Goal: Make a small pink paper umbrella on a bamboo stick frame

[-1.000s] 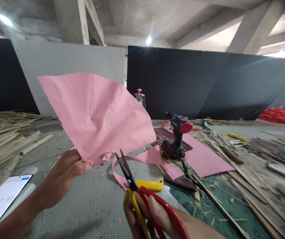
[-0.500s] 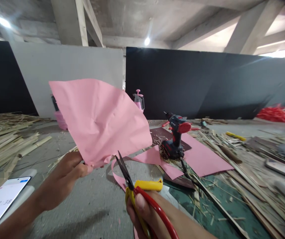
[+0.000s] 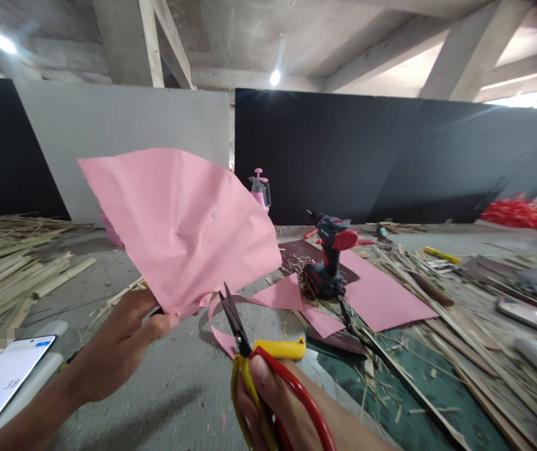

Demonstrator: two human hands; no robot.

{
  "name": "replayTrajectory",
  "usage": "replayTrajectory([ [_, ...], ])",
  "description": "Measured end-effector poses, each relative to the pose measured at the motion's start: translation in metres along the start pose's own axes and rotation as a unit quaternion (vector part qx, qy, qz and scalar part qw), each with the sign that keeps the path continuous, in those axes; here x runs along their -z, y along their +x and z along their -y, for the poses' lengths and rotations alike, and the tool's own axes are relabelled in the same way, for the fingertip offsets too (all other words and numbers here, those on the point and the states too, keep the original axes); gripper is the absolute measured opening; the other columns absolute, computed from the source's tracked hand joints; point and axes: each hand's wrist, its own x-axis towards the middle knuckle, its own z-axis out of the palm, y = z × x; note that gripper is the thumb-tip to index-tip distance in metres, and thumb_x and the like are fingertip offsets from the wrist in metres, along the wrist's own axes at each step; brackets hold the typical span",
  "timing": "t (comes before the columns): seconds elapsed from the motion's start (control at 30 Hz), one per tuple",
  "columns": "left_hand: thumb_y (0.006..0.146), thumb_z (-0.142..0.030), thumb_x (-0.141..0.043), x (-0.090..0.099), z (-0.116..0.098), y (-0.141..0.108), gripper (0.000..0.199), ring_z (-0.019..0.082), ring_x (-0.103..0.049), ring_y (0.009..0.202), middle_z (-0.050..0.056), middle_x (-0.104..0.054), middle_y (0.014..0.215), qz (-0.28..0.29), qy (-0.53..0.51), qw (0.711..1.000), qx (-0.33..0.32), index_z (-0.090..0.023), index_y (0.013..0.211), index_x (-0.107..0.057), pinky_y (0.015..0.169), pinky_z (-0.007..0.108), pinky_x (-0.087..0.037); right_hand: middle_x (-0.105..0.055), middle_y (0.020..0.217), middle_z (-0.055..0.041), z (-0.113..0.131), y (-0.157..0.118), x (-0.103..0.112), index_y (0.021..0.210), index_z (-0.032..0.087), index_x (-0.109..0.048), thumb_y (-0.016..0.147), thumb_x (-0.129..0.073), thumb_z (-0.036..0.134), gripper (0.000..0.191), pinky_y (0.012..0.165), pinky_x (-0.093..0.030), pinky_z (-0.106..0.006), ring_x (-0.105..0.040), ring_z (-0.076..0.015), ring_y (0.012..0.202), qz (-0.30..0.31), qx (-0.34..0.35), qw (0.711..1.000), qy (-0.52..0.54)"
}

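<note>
My left hand (image 3: 125,344) pinches the lower corner of a large pink paper sheet (image 3: 188,225), fan-shaped and creased, which stands up above the floor. In my right hand (image 3: 268,394) is a pair of scissors (image 3: 245,351) with one yellow and one red handle. Their blades point up and lie slightly apart, with the tips by the sheet's lower edge. A thin curled pink paper strip (image 3: 214,322) hangs just left of the blades. Behind the scissors lies a yellow-handled tool (image 3: 280,349), partly covered by my right hand.
A cordless drill (image 3: 329,257) stands past the scissors, among pink paper pieces (image 3: 385,297). Bamboo strips (image 3: 29,269) lie at left and more at right. A phone (image 3: 10,382) showing a timer is at lower left. A pink spray bottle (image 3: 260,188) stands behind the sheet.
The pink sheet's upper left corner has swung a little to the left. The scissors' handles have spread wider and the blades have parted slightly more.
</note>
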Motion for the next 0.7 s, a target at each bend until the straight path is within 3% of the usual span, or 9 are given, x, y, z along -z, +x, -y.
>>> replayTrajectory([
  [0.23, 0.086, -0.037, -0.051, 0.004, 0.000, 0.001, 0.030, 0.024, -0.064, 0.079, -0.001, -0.073, 0.080, 0.011, -0.012, 0.999, 0.030, -0.022, 0.079, -0.077, 0.071, 0.027, -0.052, -0.038, 0.075, 0.0041, 0.018, -0.014, 0.002, 0.078, 0.021, -0.043, 0.088, -0.055, 0.075, 0.056, 0.065, -0.041, -0.022, -0.037, -0.0098, 0.066, 0.002, 0.003, 1.000, -0.011],
  [0.33, 0.087, -0.037, -0.052, 0.005, 0.001, 0.001, 0.031, 0.025, -0.066, 0.088, 0.000, -0.076, 0.094, 0.004, -0.002, 0.999, 0.033, -0.023, 0.090, -0.079, 0.079, 0.028, -0.053, -0.037, 0.073, 0.0044, 0.015, -0.012, 0.001, 0.076, 0.022, -0.043, 0.089, -0.057, 0.071, 0.054, 0.066, -0.044, -0.022, -0.036, -0.0096, 0.063, 0.004, 0.005, 1.000, 0.009],
  [0.47, 0.088, -0.037, -0.050, 0.004, 0.000, 0.002, 0.033, 0.028, -0.065, 0.098, 0.002, -0.076, 0.102, 0.026, 0.009, 1.000, 0.004, -0.023, 0.093, -0.079, 0.087, 0.029, -0.052, -0.035, 0.064, 0.0049, 0.014, -0.008, -0.001, 0.069, 0.023, -0.041, 0.087, -0.062, 0.068, 0.053, 0.054, -0.041, -0.022, -0.034, -0.0108, 0.056, -0.006, 0.016, 1.000, -0.001],
  [0.6, 0.087, -0.036, -0.050, 0.005, 0.000, 0.003, 0.030, 0.028, -0.063, 0.100, 0.002, -0.075, 0.098, 0.039, -0.013, 0.999, 0.018, -0.022, 0.086, -0.076, 0.093, 0.030, -0.050, -0.035, 0.065, 0.0054, 0.018, -0.009, -0.001, 0.070, 0.023, -0.037, 0.088, -0.060, 0.068, 0.054, 0.058, -0.044, -0.018, -0.034, -0.0097, 0.058, -0.009, 0.011, 1.000, 0.020],
  [0.7, 0.086, -0.035, -0.051, 0.006, 0.000, 0.004, 0.027, 0.024, -0.063, 0.085, -0.001, -0.072, 0.082, 0.045, -0.039, 0.998, 0.030, -0.022, 0.075, -0.072, 0.082, 0.027, -0.052, -0.039, 0.067, 0.0056, 0.018, -0.012, 0.004, 0.074, 0.021, -0.039, 0.092, -0.062, 0.060, 0.049, 0.056, -0.039, -0.012, -0.036, -0.0067, 0.058, 0.000, -0.005, 0.999, 0.037],
])
